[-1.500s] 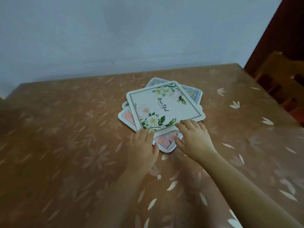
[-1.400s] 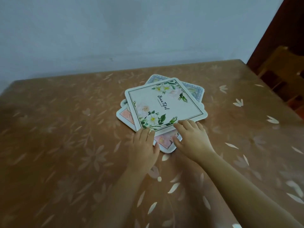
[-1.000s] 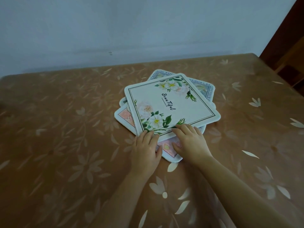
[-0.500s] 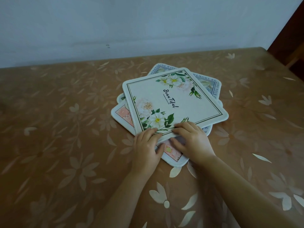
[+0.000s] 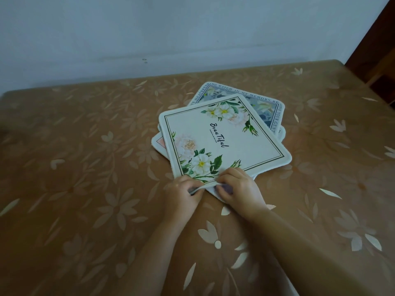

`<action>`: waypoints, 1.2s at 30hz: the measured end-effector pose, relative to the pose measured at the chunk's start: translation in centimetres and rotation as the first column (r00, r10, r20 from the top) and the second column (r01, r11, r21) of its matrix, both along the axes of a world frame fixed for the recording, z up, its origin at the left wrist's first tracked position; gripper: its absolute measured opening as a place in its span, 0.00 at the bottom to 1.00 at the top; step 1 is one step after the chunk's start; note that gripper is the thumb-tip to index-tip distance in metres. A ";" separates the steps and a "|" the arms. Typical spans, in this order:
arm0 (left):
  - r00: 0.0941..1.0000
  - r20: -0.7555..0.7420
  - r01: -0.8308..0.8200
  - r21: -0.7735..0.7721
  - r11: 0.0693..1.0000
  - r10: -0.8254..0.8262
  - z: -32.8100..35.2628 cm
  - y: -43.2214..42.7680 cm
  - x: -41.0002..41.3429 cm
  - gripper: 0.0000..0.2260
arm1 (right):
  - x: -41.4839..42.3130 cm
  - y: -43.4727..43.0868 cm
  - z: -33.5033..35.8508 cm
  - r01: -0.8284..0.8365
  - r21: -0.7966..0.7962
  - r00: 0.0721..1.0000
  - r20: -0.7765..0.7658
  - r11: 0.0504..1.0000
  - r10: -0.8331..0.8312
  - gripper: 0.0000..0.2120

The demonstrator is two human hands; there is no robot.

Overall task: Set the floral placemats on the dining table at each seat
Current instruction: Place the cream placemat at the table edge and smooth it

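Here, white square floral placemat tops loose stack on brown flower-patterned table cover, skewed to table edge. Near-square, no clear long axis; script line runs from far side toward grip. Rounded corners, thin dark border, white and blush blooms, green leaves. Left hand and right hand pinch near edge side by side, edge curled up between them. Beyond grip: blue-grey lettered placemat; far-left of grip, pink placemat corner peeks out.

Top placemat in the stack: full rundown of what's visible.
The top placemat is a cream square with rounded corners, a thin dark border line, white and pink flowers at two corners and script "Beautiful" mid-face. Matte surface. It lies askew over a blue-bordered placemat. The left hand and right hand pinch its near edge, slightly raised.
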State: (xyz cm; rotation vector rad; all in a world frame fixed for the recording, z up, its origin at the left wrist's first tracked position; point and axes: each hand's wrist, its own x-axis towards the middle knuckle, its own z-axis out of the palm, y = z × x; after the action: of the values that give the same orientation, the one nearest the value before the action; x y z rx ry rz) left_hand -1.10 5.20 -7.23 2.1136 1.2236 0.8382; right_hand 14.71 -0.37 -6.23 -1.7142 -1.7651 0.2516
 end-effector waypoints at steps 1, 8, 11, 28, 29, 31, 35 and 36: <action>1.000 0.007 0.001 -0.002 1.000 -0.001 0.1 -0.7 -0.6 0.04 | -0.4 -0.7 0.2 -0.013 -0.014 1.000 0.007 1.000 0.013 0.04; 0.999 0.018 -0.049 -0.110 0.993 0.052 0.6 -6.9 -5.8 0.06 | -4.1 -6.1 1.4 -0.087 -0.064 0.995 0.033 0.994 0.089 0.03; 0.997 0.005 -0.080 -0.129 0.988 0.081 1.5 -9.5 -7.8 0.06 | -5.4 -8.7 1.6 -0.073 -0.086 0.997 -0.001 0.994 0.073 0.03; 0.981 -0.046 -0.191 -0.136 0.972 0.187 5.7 -15.9 -21.5 0.05 | -13.2 -15.1 2.9 -0.010 -0.254 0.991 -0.133 0.967 -0.025 0.04; 0.981 -0.047 -0.191 -0.133 0.973 0.186 5.7 -15.9 -22.6 0.05 | -14.3 -15.1 2.9 -0.003 -0.260 0.990 -0.135 0.965 -0.033 0.04; 0.980 -0.043 -0.197 -0.149 0.969 0.193 5.4 -15.7 -24.9 0.05 | -16.7 -15.2 2.9 0.008 -0.280 0.989 -0.140 0.960 -0.049 0.04; 0.978 -0.022 -0.207 -0.246 0.947 0.207 5.1 -15.5 -30.2 0.06 | -22.2 -15.1 3.1 0.036 -0.302 0.985 -0.150 0.953 -0.085 0.04; 0.980 -0.032 -0.199 -0.249 0.948 0.197 5.1 -15.4 -31.6 0.05 | -23.6 -15.0 3.2 0.039 -0.304 0.985 -0.151 0.952 -0.089 0.04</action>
State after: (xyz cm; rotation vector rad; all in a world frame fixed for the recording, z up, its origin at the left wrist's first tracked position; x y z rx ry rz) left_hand -32.73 -10.23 -2.18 1.8140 1.4809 0.7173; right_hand -8.88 -15.39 -3.05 -1.8976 -1.6104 0.6425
